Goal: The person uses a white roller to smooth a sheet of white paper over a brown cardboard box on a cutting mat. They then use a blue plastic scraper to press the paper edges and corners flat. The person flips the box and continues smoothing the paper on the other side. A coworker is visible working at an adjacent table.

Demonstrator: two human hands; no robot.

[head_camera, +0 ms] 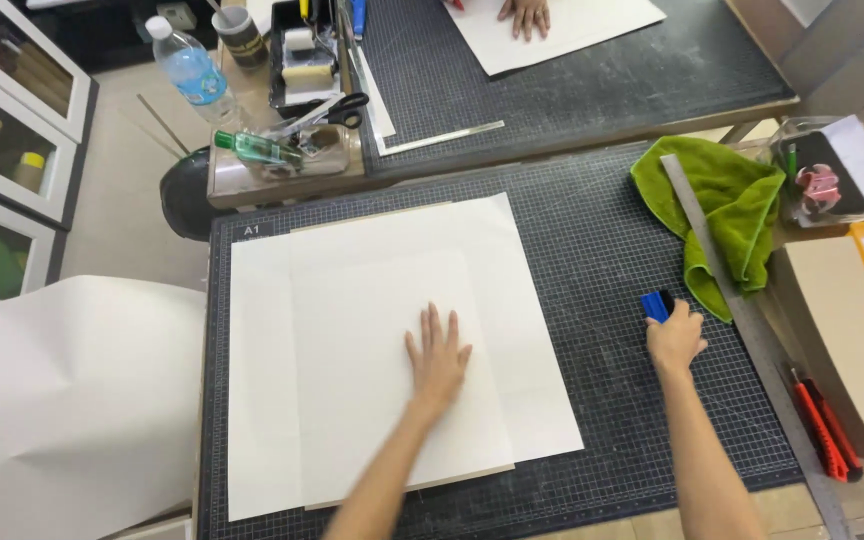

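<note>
Dark cutting mat (592,300): our left hand (437,358) presses flat, fingers spread, on the white sheet (372,330); toward the mat's right edge, our right hand (674,338) grips a blue scraper (656,304).

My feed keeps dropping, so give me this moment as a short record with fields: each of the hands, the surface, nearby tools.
left hand: flat, fingers spread, pressing on stacked white paper sheets
right hand: closed on small blue plastic block
surface: dark gridded cutting mat
beside right hand: crumpled green cloth, long steel ruler
right edge: red utility knife
far mat: another person's hand on paper
</note>
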